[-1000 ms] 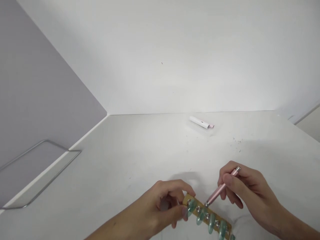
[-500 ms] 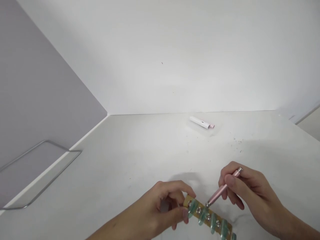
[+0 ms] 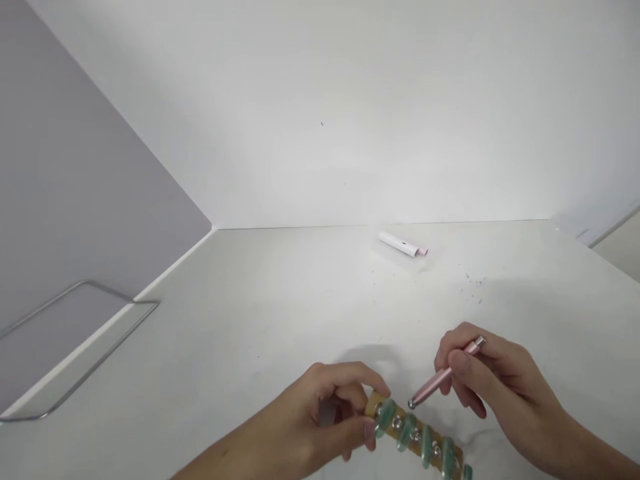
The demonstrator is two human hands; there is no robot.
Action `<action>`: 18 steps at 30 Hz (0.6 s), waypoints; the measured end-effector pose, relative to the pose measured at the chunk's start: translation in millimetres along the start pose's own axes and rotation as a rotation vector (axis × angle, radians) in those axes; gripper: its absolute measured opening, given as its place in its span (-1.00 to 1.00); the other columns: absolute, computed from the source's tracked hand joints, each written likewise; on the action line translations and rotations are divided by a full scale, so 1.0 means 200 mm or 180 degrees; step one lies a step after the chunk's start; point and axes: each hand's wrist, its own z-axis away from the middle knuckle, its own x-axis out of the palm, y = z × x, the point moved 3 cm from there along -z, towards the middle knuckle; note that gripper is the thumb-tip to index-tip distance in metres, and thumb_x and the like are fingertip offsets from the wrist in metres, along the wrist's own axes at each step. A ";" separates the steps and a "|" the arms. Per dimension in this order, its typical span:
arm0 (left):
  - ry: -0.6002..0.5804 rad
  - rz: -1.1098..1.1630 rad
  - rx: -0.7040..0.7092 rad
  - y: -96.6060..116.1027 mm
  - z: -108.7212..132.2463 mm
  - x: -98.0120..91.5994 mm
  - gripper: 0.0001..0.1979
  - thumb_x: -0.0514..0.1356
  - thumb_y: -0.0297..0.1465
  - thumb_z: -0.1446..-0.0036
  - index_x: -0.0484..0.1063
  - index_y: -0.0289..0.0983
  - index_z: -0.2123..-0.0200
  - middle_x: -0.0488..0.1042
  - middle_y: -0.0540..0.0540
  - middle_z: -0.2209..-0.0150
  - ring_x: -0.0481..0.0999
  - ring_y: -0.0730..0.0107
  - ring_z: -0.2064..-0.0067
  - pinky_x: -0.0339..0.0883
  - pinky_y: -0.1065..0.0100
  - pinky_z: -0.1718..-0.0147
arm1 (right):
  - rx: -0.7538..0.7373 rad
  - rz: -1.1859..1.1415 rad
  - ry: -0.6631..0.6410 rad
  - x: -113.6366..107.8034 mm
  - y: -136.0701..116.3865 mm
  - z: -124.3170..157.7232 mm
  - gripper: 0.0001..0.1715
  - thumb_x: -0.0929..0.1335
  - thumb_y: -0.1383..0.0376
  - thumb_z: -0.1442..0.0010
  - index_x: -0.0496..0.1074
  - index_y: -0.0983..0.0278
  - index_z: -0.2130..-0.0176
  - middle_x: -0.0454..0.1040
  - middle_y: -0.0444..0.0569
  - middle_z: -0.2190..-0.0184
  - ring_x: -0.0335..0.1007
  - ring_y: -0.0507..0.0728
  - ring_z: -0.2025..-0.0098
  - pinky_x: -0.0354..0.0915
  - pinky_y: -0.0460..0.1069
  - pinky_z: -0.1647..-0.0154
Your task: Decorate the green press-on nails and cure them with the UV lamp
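My left hand [image 3: 330,413] pinches the near end of a tan strip [image 3: 417,440] that carries several green false nails and small silver studs. It lies low on the white table [image 3: 280,313], running toward the bottom right edge of the view. My right hand [image 3: 493,387] holds a slim pink pen-like tool [image 3: 443,377] in a writing grip. Its metal tip hovers just above the strip, close to the second nail.
A white tube with a pink end [image 3: 403,244] lies farther back on the table near the white wall. A bent metal wire frame [image 3: 75,333] sits at the left, against a grey panel [image 3: 75,187]. Dark specks dot the table at the right.
The strip has shifted slightly down and left with my left hand. The pink tool's tip has lifted a little off the strip.
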 end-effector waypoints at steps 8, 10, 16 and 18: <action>0.0019 -0.0017 0.0146 0.00 0.00 0.00 -0.83 0.26 -0.32 -0.32 0.51 -0.30 0.13 0.52 -0.08 0.33 0.38 0.46 0.38 0.32 0.46 0.37 | 0.0145 -0.0154 -0.0015 -0.01 0.01 0.00 -0.57 0.27 0.01 -0.44 0.44 0.23 0.34 0.41 -0.13 0.47 0.17 0.00 0.55 0.11 -0.09 0.58; 0.0029 -0.0002 0.0147 0.00 0.00 0.00 -0.84 0.27 -0.32 -0.31 0.51 -0.30 0.14 0.51 -0.08 0.33 0.38 0.46 0.38 0.32 0.46 0.38 | 0.0174 -0.0181 -0.0014 -0.01 0.01 0.00 -0.56 0.28 0.01 -0.43 0.43 0.23 0.35 0.40 -0.13 0.49 0.16 -0.01 0.56 0.12 -0.09 0.58; 0.0023 0.0036 0.0169 0.01 0.00 0.01 -0.85 0.27 -0.34 -0.30 0.51 -0.31 0.14 0.52 -0.09 0.34 0.38 0.46 0.39 0.31 0.46 0.38 | 0.0136 -0.0138 -0.0098 -0.01 0.01 0.01 -0.56 0.27 0.03 -0.44 0.43 0.24 0.35 0.41 -0.12 0.47 0.17 0.00 0.54 0.12 -0.08 0.56; 0.0031 0.0043 0.0182 0.02 0.00 0.01 -0.84 0.28 -0.33 -0.30 0.51 -0.31 0.15 0.51 -0.08 0.35 0.38 0.46 0.39 0.31 0.46 0.38 | 0.0081 -0.0114 -0.0114 -0.01 0.00 0.01 -0.57 0.27 0.03 -0.45 0.44 0.24 0.34 0.42 -0.12 0.47 0.17 -0.01 0.54 0.12 -0.08 0.56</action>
